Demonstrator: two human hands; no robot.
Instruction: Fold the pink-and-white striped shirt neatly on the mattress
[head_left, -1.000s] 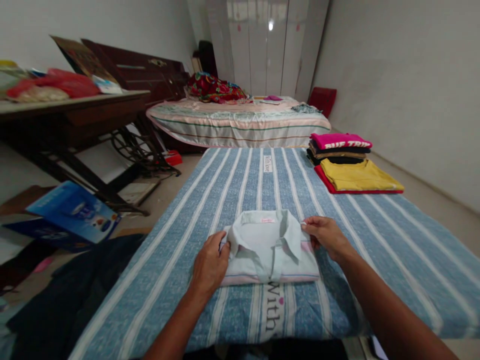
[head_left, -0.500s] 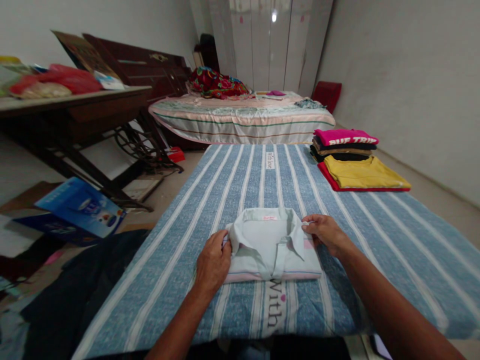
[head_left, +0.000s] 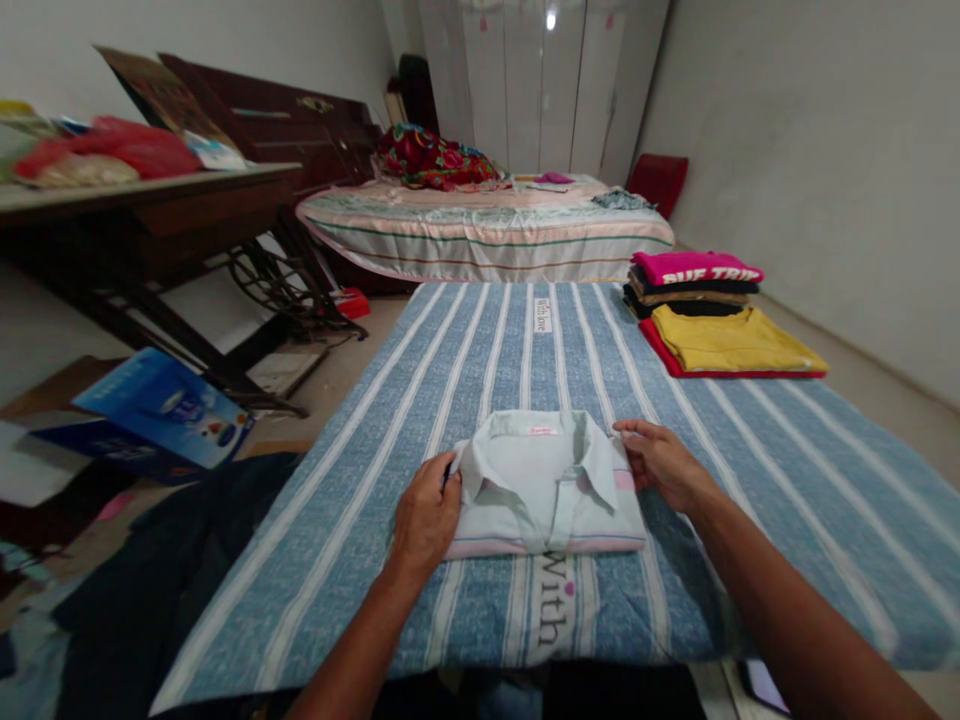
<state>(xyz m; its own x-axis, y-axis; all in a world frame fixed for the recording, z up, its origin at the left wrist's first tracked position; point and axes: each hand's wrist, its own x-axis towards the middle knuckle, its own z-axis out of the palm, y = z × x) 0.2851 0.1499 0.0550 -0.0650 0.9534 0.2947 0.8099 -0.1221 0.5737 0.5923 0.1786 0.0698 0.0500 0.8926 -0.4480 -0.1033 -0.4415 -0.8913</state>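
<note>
A folded pale shirt with a collar (head_left: 545, 485) lies on a blue-and-white striped cloth (head_left: 712, 440) in front of me. My left hand (head_left: 424, 516) is curled round the shirt's left edge, fingers closed on the fabric. My right hand (head_left: 661, 461) rests against the shirt's right edge near the collar, its fingers bent and touching the cloth of the shirt.
A stack of folded shirts (head_left: 694, 282) and a yellow shirt on a red one (head_left: 731, 342) lie at the far right of the cloth. A bed (head_left: 487, 235), a dark table (head_left: 142, 215), a blue box (head_left: 161, 405) and dark clothing (head_left: 142, 590) stand around.
My right hand has loosened from its pinch at the collar and slid slightly right along the shirt's edge. My left hand keeps its hold.
</note>
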